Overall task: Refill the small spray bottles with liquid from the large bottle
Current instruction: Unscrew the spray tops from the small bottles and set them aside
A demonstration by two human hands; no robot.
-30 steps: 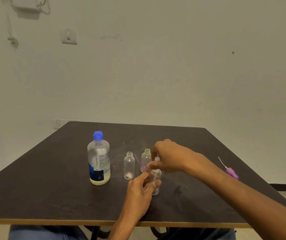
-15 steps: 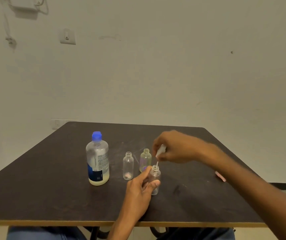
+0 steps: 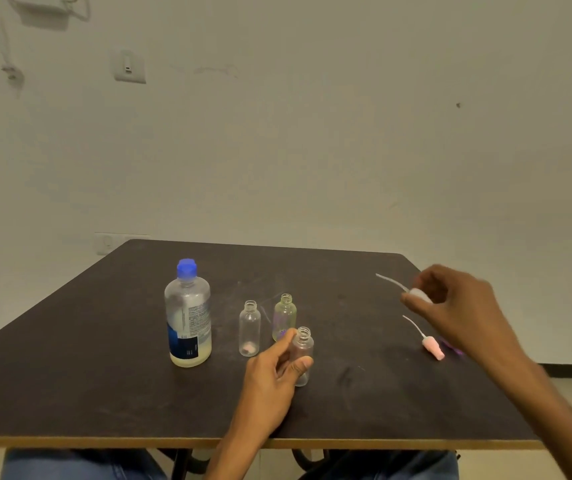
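Head view: the left hand (image 3: 270, 379) curls its thumb and fingers round the nearest small bottle (image 3: 302, 355), which stands upright on the table (image 3: 70, 375) with its mouth open. The right hand (image 3: 457, 306) pinches a white spray top (image 3: 416, 293) up in the air, off to the right; its thin tube points left and away. The big bottle (image 3: 188, 317) stands to the left, cap on. It is closer to the left hand, but that hand is busy, so I think a hand must let go first.

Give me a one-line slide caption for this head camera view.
Left hand steadies an uncapped small bottle while the right hand carries its white sprayer top aside; large bottle capped.
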